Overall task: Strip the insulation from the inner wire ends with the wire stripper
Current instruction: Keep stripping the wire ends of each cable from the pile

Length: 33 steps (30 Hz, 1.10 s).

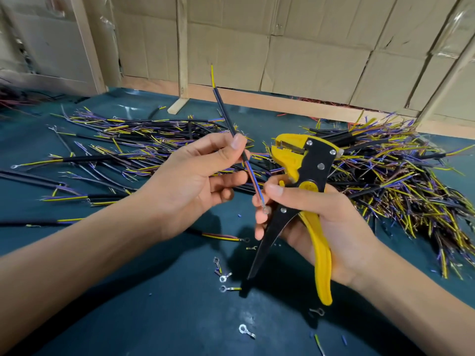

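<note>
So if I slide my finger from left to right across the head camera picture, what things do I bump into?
Pile of wires on the left → left hand → the cable it holds → yellow wire stripper in the right hand → big wire pile on the right.

A single head-worn wide-angle view looks forward and down, close over the green table (pixel 180 304) toward a cardboard wall (pixel 308 47).
</note>
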Each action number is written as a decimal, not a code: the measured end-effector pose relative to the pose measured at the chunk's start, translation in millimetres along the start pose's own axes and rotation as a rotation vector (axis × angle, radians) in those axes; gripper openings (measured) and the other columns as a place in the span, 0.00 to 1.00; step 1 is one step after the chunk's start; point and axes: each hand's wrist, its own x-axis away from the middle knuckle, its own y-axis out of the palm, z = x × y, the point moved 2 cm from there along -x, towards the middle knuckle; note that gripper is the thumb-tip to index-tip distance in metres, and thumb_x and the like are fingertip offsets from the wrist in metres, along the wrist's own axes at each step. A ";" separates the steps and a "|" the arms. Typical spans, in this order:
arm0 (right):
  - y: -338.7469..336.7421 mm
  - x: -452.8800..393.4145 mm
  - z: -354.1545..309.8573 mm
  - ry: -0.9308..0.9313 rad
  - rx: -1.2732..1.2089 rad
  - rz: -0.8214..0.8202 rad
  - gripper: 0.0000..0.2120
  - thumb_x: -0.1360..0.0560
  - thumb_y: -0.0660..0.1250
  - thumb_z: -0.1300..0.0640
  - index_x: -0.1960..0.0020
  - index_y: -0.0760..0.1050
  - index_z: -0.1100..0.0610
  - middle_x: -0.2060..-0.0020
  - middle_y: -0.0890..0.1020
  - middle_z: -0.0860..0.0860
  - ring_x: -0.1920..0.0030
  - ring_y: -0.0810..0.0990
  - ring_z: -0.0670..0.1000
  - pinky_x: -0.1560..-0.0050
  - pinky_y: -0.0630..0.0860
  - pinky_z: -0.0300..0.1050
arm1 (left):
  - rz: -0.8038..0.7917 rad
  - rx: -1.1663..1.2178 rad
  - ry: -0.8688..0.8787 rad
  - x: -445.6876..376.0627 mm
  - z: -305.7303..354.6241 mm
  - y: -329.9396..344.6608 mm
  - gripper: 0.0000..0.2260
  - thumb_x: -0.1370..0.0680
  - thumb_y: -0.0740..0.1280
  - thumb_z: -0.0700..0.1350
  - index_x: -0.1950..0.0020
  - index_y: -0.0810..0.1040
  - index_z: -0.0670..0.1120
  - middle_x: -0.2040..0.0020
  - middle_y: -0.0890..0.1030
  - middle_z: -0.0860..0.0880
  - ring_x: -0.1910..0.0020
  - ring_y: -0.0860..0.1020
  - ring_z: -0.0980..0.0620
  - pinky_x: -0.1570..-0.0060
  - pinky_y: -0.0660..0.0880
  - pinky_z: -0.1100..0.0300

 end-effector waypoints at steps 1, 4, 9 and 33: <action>-0.9 -0.2 0.1 0.005 0.021 0.004 0.02 0.30 0.71 0.65 0.57 0.80 0.62 0.62 0.80 0.60 0.66 0.80 0.56 0.64 0.80 0.52 | 0.016 -0.016 0.002 -0.7 0.2 -1.0 0.06 0.30 0.74 0.51 0.57 0.83 0.52 0.60 0.82 0.53 0.69 0.79 0.55 0.70 0.70 0.64; -4.3 -2.5 2.4 0.016 0.030 0.041 0.02 0.29 0.71 0.66 0.56 0.80 0.62 0.63 0.78 0.59 0.67 0.78 0.55 0.62 0.80 0.53 | 0.121 -0.072 0.008 -7.5 6.6 -12.2 0.07 0.29 0.74 0.50 0.59 0.83 0.48 0.64 0.80 0.51 0.71 0.77 0.55 0.72 0.70 0.64; -10.6 -5.3 0.5 0.055 -0.061 0.149 0.02 0.30 0.70 0.65 0.59 0.80 0.60 0.65 0.75 0.55 0.68 0.75 0.53 0.62 0.80 0.52 | 0.254 0.130 -0.043 -26.2 18.7 -43.5 0.06 0.20 0.67 0.39 0.48 0.78 0.36 0.54 0.87 0.43 0.52 0.86 0.51 0.62 0.81 0.62; -44.6 -9.5 -28.7 -0.214 -0.269 0.454 0.01 0.23 0.64 0.65 0.53 0.75 0.61 0.65 0.76 0.54 0.68 0.76 0.52 0.60 0.80 0.48 | -0.247 -1.821 0.706 -24.3 -5.0 -41.5 0.05 0.16 0.60 0.48 0.48 0.74 0.49 0.51 0.76 0.53 0.49 0.71 0.46 0.47 0.67 0.46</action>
